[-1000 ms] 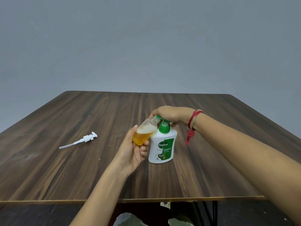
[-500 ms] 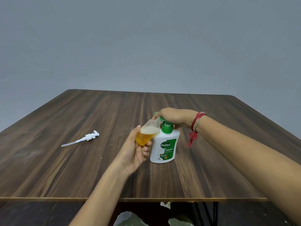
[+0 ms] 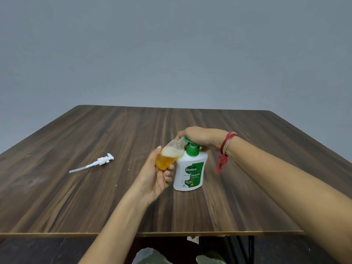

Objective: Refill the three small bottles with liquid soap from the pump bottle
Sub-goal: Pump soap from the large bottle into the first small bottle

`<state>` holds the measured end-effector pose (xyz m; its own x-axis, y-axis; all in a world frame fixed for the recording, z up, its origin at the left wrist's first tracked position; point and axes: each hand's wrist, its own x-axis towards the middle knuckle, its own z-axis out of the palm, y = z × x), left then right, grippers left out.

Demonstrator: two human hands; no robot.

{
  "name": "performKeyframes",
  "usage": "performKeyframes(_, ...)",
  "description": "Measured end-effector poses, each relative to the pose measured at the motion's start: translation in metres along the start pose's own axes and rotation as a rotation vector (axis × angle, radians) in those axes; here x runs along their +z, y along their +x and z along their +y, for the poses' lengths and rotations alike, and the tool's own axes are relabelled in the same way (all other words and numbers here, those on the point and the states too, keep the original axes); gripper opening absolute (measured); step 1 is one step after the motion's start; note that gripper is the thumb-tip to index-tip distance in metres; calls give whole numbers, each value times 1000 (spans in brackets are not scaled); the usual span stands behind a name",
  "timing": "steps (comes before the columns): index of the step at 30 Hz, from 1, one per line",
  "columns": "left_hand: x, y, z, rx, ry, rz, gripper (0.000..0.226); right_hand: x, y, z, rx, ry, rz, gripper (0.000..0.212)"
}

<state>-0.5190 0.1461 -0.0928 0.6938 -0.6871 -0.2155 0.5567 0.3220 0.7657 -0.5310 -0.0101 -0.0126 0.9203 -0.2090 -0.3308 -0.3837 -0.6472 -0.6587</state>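
Over the last second very little shifts, and that itself tells the story: the filling stroke is under way and not finished. The left hand (image 3: 154, 180) keeps its fingers and thumb curled round the small bottle (image 3: 168, 157), holding it off the table (image 3: 76, 197), tilted with its open neck up and to the right, tucked under the spout of the pump bottle (image 3: 190, 172). The right hand (image 3: 202, 139) stays closed down over the green pump head (image 3: 192, 149), its fingers wrapped over the top so that the spout itself is mostly hidden. A red thread band (image 3: 225, 145) hangs at that wrist.

The pump bottle stands upright on the table, right of centre and towards the near edge, just as it did a second ago, with the small bottle touching its shoulder on the left. The small bottle holds amber soap in its lower part with a cap of pale foam above it; the level looks about the same across the three moments, so any gain per press is slight. I cannot tell whether soap is flowing right now.

By my reading this bottle is roughly half full and needs more presses. The other two small bottles are not in view. A loose white pump with its dip tube (image 3: 95, 164) lies unmoved, well apart on the left.
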Motion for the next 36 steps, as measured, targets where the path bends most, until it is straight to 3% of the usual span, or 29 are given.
performKeyframes(17, 0, -1, 0, 20, 23, -11, 41, 0, 2, 0, 16, 1, 62, 26)
performKeyframes(21, 1, 0, 2, 21, 14, -1, 41, 1, 1, -2, 34, 2, 83, 19)
performKeyframes(25, 0, -1, 1, 7, 14, -5, 43, 0, 0, -3, 51, -35, 77, 34)
performKeyframes(29, 1, 0, 4, 28, 19, -18, 42, -5, -4, -9, 50, -47, 48, 17)
performKeyframes(36, 0, -1, 2, 27, 33, -20, 42, -3, -8, -9, 38, -39, 39, 24)
